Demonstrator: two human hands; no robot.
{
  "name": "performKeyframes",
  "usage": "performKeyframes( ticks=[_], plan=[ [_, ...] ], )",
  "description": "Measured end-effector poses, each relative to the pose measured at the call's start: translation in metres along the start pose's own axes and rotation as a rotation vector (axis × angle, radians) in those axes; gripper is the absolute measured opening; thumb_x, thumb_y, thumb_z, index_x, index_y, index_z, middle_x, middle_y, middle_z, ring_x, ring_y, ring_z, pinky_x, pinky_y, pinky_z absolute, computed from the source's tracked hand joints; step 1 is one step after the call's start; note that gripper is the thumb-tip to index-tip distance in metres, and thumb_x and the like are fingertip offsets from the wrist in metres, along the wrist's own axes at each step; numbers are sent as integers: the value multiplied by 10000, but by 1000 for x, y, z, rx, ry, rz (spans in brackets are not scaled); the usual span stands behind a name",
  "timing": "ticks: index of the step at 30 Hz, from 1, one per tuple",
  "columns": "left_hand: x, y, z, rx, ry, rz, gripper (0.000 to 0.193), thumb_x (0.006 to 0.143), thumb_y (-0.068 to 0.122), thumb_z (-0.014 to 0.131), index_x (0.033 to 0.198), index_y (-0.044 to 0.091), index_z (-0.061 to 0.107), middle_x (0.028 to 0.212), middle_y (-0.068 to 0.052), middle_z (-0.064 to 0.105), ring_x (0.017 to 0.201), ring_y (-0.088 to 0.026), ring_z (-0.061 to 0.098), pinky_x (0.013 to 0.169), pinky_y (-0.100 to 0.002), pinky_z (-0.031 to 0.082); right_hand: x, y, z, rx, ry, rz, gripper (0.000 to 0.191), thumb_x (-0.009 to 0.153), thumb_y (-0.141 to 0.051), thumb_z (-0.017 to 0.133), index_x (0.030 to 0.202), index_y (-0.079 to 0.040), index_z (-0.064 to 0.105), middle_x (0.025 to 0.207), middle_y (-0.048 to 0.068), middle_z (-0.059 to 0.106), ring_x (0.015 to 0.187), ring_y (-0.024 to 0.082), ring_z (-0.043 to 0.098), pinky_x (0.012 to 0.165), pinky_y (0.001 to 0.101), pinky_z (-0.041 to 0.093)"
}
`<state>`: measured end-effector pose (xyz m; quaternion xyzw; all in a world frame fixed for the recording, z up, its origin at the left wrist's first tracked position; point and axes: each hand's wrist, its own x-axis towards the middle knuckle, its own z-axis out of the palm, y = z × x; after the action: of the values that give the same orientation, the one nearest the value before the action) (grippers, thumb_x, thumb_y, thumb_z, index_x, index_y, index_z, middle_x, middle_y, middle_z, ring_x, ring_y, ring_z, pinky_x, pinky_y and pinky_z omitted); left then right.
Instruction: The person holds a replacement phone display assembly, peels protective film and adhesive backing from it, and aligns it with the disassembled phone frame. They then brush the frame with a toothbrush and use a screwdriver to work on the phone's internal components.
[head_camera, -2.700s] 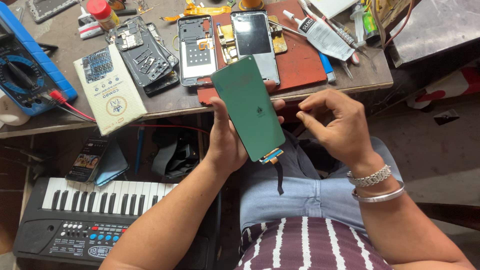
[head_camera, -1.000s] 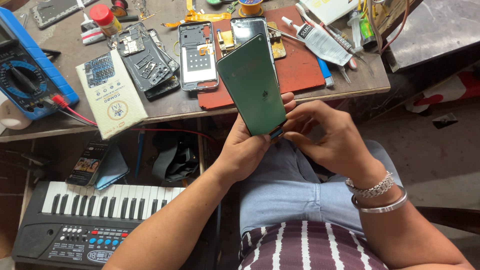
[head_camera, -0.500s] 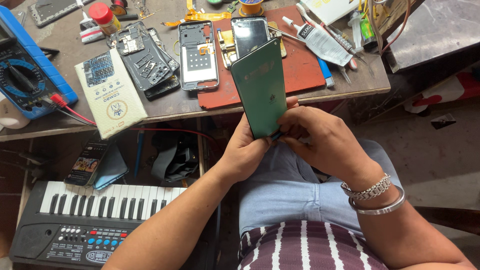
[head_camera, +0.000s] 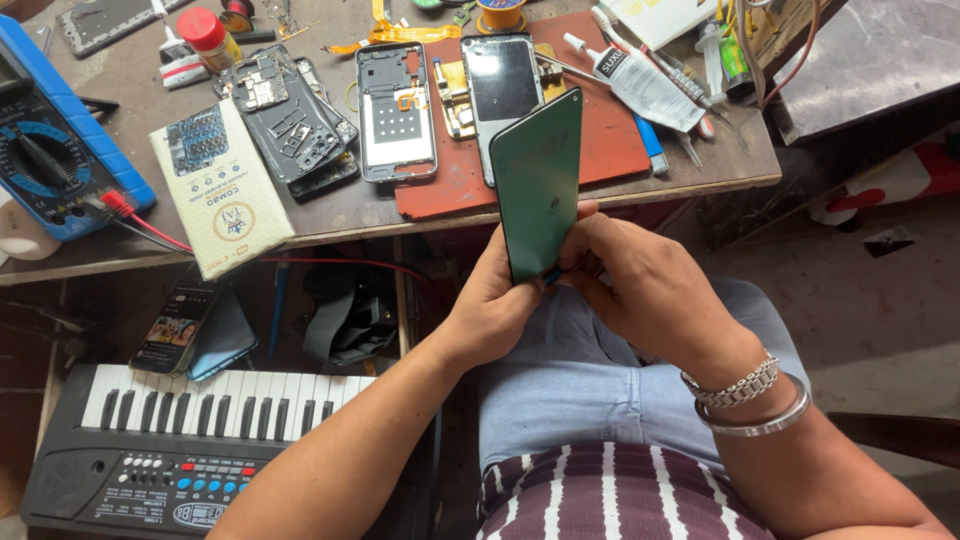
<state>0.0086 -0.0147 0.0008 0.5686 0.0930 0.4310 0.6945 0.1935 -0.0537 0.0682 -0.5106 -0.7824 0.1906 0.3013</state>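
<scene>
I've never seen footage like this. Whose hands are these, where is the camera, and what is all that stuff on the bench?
There is no machine here. The one picture comes from a camera worn on a person's head, looking down at their own two bare hands and lap.

The left hand grips a thin green phone panel near its lower end, tilted on edge. The right hand, with bracelets at the wrist, pinches the panel's bottom corner.

Beyond them is a worn workbench. On it lie a red mat, an opened phone frame, a dark phone screen, stripped phone parts, a blue multimeter with a red lead, a white packet and a glue tube.

Below the bench sits a small electronic keyboard.
</scene>
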Motion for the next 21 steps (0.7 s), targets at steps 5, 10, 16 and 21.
performKeyframes(
  ticks=[5, 10, 16, 21],
  plan=[
    [-1, 0, 0, 14, -4, -11, 772, 866, -225, 311, 1579, 69, 354, 1656, -98, 437, 1510, -206, 461, 1279, -381, 400, -1, -1, 1, -16, 10, 12, 299, 789, 7, 755, 1014, -41, 563, 907, 96, 685, 825, 284, 725, 688, 379, 573],
    [-1, 0, -1, 25, -9, -15, 788, 848, -221, 301, 1577, 75, 346, 1652, -94, 437, 1501, -204, 469, 1263, -381, 417, -1, -2, 2, -50, 20, -7, 293, 788, 4, 761, 994, -49, 559, 887, 91, 681, 810, 284, 719, 669, 385, 561],
    [-1, 0, 1, 19, -4, -2, 785, 856, -228, 303, 1579, 72, 356, 1656, -93, 439, 1488, -202, 476, 1273, -374, 405, -1, -1, 3, -52, 15, 16, 326, 759, -4, 784, 988, -53, 558, 872, 85, 679, 799, 283, 718, 656, 389, 556],
    [-1, 3, 2, 21, 2, -13, 774, 861, -226, 310, 1575, 70, 349, 1651, -90, 437, 1491, -198, 473, 1275, -380, 409, -2, 1, 5, -44, 20, 13, 379, 717, 13, 784, 1001, -58, 544, 871, 77, 672, 798, 268, 716, 671, 372, 569]
  ],
)
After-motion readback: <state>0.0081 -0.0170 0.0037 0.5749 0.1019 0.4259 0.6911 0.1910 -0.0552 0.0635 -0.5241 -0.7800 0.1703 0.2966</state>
